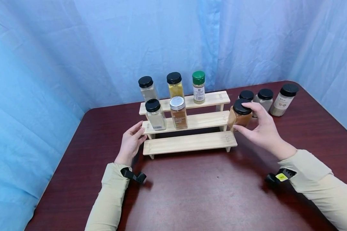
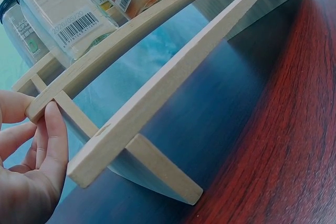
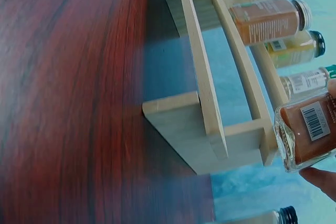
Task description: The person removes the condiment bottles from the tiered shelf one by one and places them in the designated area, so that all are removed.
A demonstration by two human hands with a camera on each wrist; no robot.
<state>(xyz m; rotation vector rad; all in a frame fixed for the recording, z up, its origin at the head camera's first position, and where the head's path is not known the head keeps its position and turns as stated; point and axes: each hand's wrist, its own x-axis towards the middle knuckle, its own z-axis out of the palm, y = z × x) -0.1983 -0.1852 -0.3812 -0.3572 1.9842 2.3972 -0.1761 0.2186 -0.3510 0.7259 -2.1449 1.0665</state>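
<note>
Right hand (image 1: 263,128) holding brown spice jar (image 1: 239,116), left hand (image 1: 131,141) steadying wooden rack (image 1: 191,141)

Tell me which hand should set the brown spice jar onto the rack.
Right. The right hand already grips the brown spice jar beside the rack's right end, near the free middle shelf space. The left hand rests against the rack's left end, probably steadying it.
</note>
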